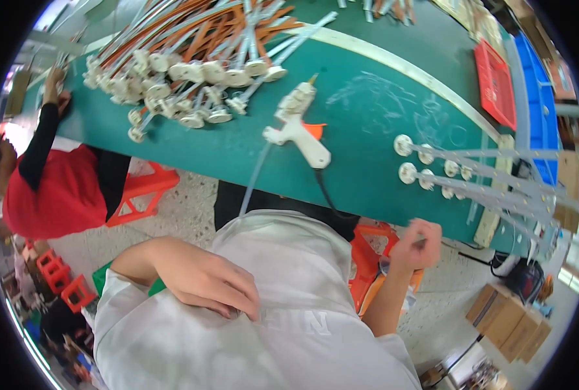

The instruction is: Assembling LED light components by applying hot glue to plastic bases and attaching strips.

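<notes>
My left hand [211, 279] is bent in against the front of my white shirt [276, 260]. Its fingers are drawn together, and the fingertips pinch at the cloth. Beyond the table's near right edge, my right hand [419, 246] is raised with its fingers curled into a loose fist, slightly blurred; nothing shows in it. A white glue gun [296, 123] with an orange trigger lies on the green table [361, 162], with a pale glue stick [256, 175] sticking out of its back. To the right lie several pale strips [497, 170] with round white end pieces [407, 173].
A large heap of white and orange strips [205, 39] with round ends covers the far left of the table. A red tray [495, 84] and a blue bin [535, 97] stand at far right. A person in red [59, 188] sits at left. Cardboard boxes [507, 322] stand at lower right.
</notes>
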`<state>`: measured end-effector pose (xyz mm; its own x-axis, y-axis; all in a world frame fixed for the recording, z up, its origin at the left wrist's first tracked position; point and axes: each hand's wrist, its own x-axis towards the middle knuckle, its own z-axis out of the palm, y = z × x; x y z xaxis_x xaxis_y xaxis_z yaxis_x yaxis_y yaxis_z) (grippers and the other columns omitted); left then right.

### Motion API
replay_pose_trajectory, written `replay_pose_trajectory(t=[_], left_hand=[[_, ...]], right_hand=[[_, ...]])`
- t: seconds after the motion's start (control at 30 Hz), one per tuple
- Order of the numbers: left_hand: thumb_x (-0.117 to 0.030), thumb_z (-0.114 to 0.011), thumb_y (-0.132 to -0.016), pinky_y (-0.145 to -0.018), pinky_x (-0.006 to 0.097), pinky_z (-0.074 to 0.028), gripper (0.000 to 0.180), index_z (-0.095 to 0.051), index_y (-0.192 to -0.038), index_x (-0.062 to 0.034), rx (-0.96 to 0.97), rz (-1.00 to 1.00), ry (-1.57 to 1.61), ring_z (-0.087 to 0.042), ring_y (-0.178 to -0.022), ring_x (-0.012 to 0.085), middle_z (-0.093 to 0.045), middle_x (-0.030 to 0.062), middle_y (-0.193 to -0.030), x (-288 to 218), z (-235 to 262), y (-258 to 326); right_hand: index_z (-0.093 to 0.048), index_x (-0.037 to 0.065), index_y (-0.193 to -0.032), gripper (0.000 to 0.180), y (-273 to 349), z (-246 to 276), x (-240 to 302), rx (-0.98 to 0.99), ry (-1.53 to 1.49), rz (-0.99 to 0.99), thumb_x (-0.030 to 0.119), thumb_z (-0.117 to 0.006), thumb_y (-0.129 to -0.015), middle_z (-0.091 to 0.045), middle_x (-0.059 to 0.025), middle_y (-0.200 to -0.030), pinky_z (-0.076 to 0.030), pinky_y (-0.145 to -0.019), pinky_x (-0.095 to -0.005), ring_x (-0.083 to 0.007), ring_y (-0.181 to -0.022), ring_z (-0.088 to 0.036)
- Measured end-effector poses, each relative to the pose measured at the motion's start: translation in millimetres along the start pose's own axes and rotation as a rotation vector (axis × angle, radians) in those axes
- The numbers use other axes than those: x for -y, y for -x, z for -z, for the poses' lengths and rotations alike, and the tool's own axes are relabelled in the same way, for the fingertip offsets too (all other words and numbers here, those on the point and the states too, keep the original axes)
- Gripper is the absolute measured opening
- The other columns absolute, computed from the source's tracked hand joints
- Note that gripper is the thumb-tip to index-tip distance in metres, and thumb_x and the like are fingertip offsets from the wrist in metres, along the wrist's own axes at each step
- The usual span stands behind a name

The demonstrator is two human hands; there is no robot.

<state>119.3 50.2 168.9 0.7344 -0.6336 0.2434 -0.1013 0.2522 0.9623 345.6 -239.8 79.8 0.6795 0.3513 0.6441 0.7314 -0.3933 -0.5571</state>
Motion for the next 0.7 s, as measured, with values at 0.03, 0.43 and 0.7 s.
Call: replay_pose_trajectory(t=[0.03, 0.43, 0.7], left_hand=[[-0.001, -0.057, -0.091, -0.082, 0.037, -0.047, 0.029, -0.053, -0.117, 0.0093, 0.02, -0.033, -0.002, -0.056, -0.094, 0.0344, -0.056, 0.0187, -0.112, 0.0, -0.5, 5.1], [-0.008, -0.075, -0.075, -0.069, 0.037, -0.05, 0.022, -0.065, -0.094, -0.0024, -0.831, 0.135, -0.75, -0.06, -0.08, 0.0301, -0.065, 0.0092, -0.089, -9.8, 15.6, 36.2], [-0.007, -0.079, -0.063, -0.08, 0.037, -0.047, 0.037, -0.067, -0.098, -0.0074, -1.467, 0.34, -1.994, -0.06, -0.089, 0.0253, -0.065, 0.006, -0.097, 18.3, 95.4, 30.2]], right_hand=[[-0.059, 0.001, -0.077, 0.009, -10.0, -17.9, 28.1, 0.134, -0.01, 0.06, -0.004, -0.066, -0.075, -0.064, -0.0096, -0.074, -0.05, -0.062, -0.03, -0.0238, -0.066, -0.06], [-0.051, 0.004, -0.114, 0.046, -63.7, -151.8, 107.7, 0.782, 0.403, 0.078, -0.003, -0.06, -0.069, -0.052, -0.0133, -0.117, -0.053, -0.075, -0.0388, -0.0342, -0.095, -0.057], [-0.054, 0.003, -0.113, 0.044, -63.1, -135.4, 77.8, 0.639, -0.416, -0.37, -0.008, -0.056, -0.07, -0.058, -0.0114, -0.115, -0.048, -0.06, -0.0294, -0.0176, -0.076, -0.061]])
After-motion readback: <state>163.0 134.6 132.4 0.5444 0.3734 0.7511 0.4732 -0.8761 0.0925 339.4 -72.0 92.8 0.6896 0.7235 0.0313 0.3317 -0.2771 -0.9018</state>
